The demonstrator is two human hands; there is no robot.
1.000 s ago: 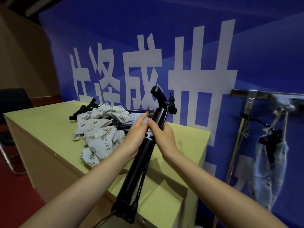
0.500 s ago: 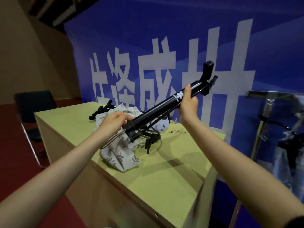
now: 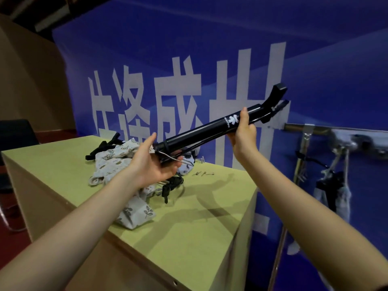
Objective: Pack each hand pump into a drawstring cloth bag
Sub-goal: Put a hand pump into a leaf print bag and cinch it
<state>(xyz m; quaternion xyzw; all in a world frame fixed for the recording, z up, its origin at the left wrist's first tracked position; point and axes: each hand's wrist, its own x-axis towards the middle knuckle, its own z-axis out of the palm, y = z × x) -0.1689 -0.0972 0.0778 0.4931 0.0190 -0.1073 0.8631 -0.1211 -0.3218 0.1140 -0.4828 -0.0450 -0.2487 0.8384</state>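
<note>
A long black hand pump (image 3: 201, 131) hangs slanted in the air above the table, its handle end up at the right. My right hand (image 3: 242, 131) grips its barrel near the white logo. My left hand (image 3: 152, 164) cups the lower base end, palm up, fingers partly spread around the wire foot. Below lies a heap of white leaf-print drawstring cloth bags (image 3: 128, 185). Another black pump (image 3: 102, 147) pokes out behind the heap, partly hidden by it.
The yellow-green table (image 3: 199, 238) has its right edge close under my right arm. Small metal needle adapters (image 3: 202, 173) lie on it. A metal rack (image 3: 336, 133) with a hanging patterned bag (image 3: 333, 194) stands at the right. A black chair (image 3: 14, 133) is at the left.
The pump swung from near upright to a slant and rose above the table. My left hand slid from the bags to its base end; my right hand kept its grip.
</note>
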